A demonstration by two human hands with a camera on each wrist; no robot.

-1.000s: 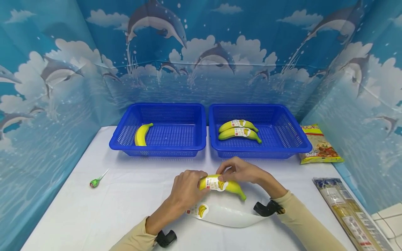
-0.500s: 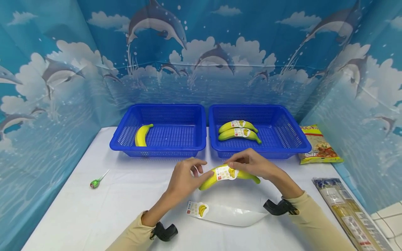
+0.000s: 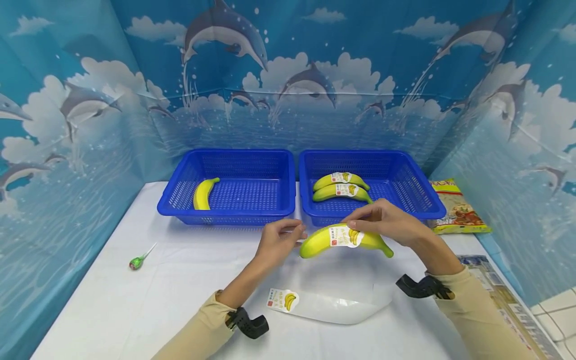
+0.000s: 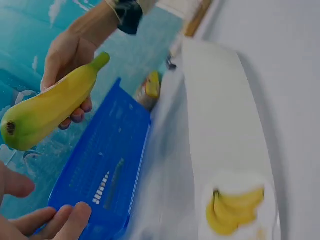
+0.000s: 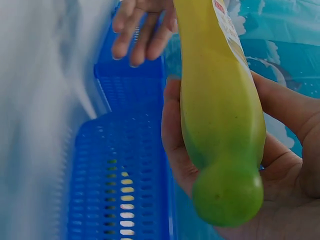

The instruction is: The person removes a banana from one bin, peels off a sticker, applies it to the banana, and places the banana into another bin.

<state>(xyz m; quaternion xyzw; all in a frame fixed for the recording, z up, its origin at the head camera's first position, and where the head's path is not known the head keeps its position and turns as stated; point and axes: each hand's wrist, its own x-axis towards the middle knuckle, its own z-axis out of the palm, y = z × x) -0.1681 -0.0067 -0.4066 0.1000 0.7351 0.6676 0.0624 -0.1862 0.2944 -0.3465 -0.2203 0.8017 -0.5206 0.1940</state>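
Note:
My right hand (image 3: 389,222) grips a yellow-green banana (image 3: 321,242) by its upper side, thumb over the white label (image 3: 344,236) stuck round its middle. In the left wrist view the banana (image 4: 55,107) hangs in the air, and the right wrist view shows its green stem end (image 5: 227,195) close up. My left hand (image 3: 279,242) is just left of the banana's tip, apart from it, with relaxed fingers and nothing held. Below, on the white table, lies a strip of backing paper (image 3: 333,307) with one banana label (image 3: 283,300) at its left end.
Two blue baskets stand at the back: the left basket (image 3: 225,212) has one unlabelled banana (image 3: 203,194), the right basket (image 3: 418,215) two labelled bananas (image 3: 342,191). A lollipop (image 3: 137,262) lies at left; a yellow food packet (image 3: 461,210) and long clear packages (image 3: 508,300) lie at right.
The banana has risen off the strip and moved right and toward the right basket in my right hand. My left hand has let go of it.

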